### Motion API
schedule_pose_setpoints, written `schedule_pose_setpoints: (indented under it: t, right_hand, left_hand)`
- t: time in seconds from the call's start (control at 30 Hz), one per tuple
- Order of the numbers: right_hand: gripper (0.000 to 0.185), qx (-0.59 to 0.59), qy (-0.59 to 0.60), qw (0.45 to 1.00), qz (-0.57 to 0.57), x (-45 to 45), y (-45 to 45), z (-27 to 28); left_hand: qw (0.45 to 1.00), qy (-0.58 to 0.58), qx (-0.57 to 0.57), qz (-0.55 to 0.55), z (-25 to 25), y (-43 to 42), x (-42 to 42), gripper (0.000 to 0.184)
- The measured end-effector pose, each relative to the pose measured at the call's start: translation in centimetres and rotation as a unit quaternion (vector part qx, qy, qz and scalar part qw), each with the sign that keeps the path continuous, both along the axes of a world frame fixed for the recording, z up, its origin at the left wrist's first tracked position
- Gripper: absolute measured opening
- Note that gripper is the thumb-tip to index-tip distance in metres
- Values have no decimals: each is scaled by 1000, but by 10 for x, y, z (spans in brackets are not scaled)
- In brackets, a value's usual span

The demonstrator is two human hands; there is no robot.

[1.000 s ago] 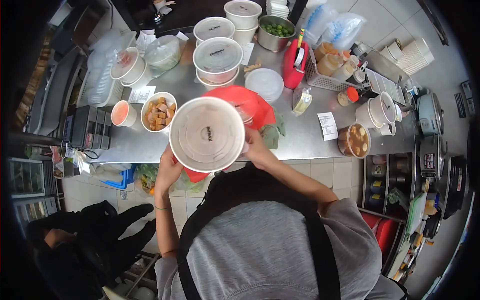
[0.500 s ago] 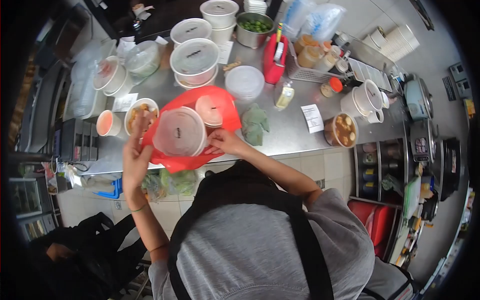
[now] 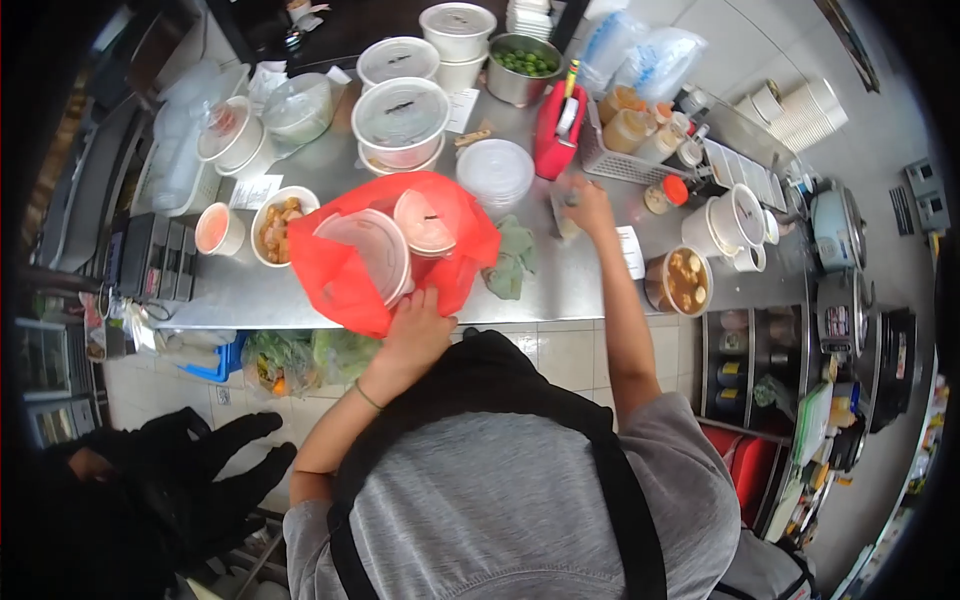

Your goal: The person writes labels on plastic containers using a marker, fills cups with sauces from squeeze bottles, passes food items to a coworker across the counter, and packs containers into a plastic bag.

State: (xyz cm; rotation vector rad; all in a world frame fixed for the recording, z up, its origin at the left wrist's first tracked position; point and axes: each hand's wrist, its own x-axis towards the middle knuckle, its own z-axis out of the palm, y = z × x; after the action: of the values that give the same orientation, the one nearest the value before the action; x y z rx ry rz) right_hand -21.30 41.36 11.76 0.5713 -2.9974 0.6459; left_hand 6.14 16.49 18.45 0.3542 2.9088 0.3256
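A red plastic bag (image 3: 335, 285) stands opened out at the front of the steel counter. Inside it are a large lidded tub (image 3: 375, 250) and a smaller lidded cup (image 3: 425, 222), with part of the bag folded over the tub. My left hand (image 3: 420, 328) is closed on the bag's near edge, beside the tub. Further right, my right hand (image 3: 592, 208) reaches across the counter, its fingers closed around a small clear bottle (image 3: 563, 215), partly covered by the hand. A crumpled green cloth (image 3: 512, 262) lies between the bag and the bottle.
Lidded tubs (image 3: 400, 118) stand behind the bag, next to stacked clear lids (image 3: 495, 172). An uncovered food bowl (image 3: 275, 235) and a pink-filled cup (image 3: 218, 230) are left. A soup tub (image 3: 682, 280) sits right. A person in dark clothes (image 3: 150, 490) is at lower left.
My right hand has left the bag and moved right to the small clear bottle. My left hand has moved from the bag's left side to its near edge, and the bag now partly covers the tub.
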Motion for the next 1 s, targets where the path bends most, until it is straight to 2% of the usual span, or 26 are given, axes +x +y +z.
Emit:
schedule_pose_setpoints:
  t: [0.03,0.07,0.1,0.13,0.17,0.23,0.27,0.3,0.37,0.4,0.47,0.5,0.57,0.63,0.73,0.8,0.83,0.87,0.9,0.93,0.97,1.0]
  right_hand:
    - [49,2,-22,998,52,14,2,22]
    - [46,-62,-98,987,113,32,-3,53]
    - [43,-123,-175,962,168,52,-6,85]
    - [43,-175,-226,934,214,69,-13,108]
    - [43,-225,-275,899,256,87,-24,124]
    - [41,-312,-303,853,288,127,-53,146]
    - [40,-331,-222,852,339,140,-71,140]
    - [38,-345,-138,844,387,151,-87,131]
    - [40,-259,-81,851,450,160,-104,106]
    - [40,-258,-78,851,451,160,-108,98]
    - [40,-35,-46,865,499,159,-112,87]
    - [34,-11,-37,858,512,158,-117,84]
    - [24,-41,54,852,519,159,-127,67]
    - [20,23,109,858,502,159,-138,39]
    - [15,43,56,890,451,159,-130,48]
    - [17,-223,-47,823,520,150,-120,63]
    - [20,-249,-144,844,453,143,-97,85]
    - [21,-333,-220,862,314,133,-71,86]
    - [22,-407,-289,850,165,122,-44,80]
    - [20,-317,-37,943,91,105,-17,64]
    - [23,-237,62,970,-11,92,12,38]
    - [32,-113,71,989,-57,89,42,19]
  left_hand:
    - [995,-54,-78,19,-12,4,4,37]
    - [995,-56,-80,31,-28,6,9,37]
    - [995,49,-86,8,-45,8,14,25]
    - [984,154,-91,-18,-58,11,18,21]
    - [978,185,-92,-35,-67,12,18,26]
    - [980,174,-87,-32,-55,17,17,32]
    - [982,168,-80,-31,-47,18,16,40]
    - [982,169,-81,-31,-41,16,18,40]
    - [991,92,42,-89,-28,10,21,50]
    - [991,95,40,-89,-17,8,23,50]
    - [984,6,152,-91,4,3,26,49]
    - [983,8,153,-98,7,1,23,49]
    - [978,-124,149,-82,11,0,13,48]
    - [975,-132,145,-102,19,-2,5,47]
    - [974,-127,157,-105,18,-5,0,45]
    - [974,-111,171,-101,26,-6,2,43]
    - [977,-64,190,-74,37,-7,4,41]
    - [977,-16,208,-45,44,-8,7,39]
    - [976,-15,211,-47,43,-13,13,39]
    - [967,65,241,44,41,-21,21,40]
    - [944,144,265,134,41,-25,25,40]
    - [944,144,265,135,46,-23,24,40]
